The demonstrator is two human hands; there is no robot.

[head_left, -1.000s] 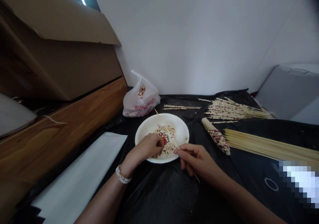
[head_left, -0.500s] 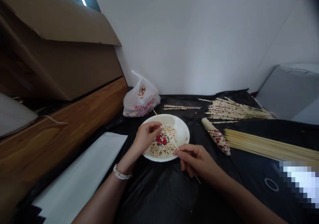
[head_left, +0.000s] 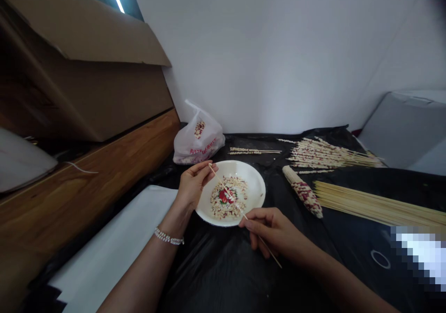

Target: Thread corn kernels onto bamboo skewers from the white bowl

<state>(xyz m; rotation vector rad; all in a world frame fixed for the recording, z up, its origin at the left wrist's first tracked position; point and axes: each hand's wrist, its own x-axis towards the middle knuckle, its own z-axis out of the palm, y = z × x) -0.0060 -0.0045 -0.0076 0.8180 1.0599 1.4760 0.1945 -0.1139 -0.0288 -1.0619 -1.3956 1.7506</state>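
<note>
My right hand (head_left: 273, 229) pinches the stick (head_left: 220, 180), my left hand (head_left: 192, 184), grip unclear, meets its tip; threading likely needs steady alignment next.

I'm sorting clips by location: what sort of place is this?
Probably a makeshift indoor work corner: a black plastic sheet lies beneath a round white bowl and a bundle of thin, pale wooden sticks.

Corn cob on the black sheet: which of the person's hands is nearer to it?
Right. The right hand is left of the cob and closer to the camera, pinching a stick; the left hand is farther left, by the bowl's left edge.
</note>
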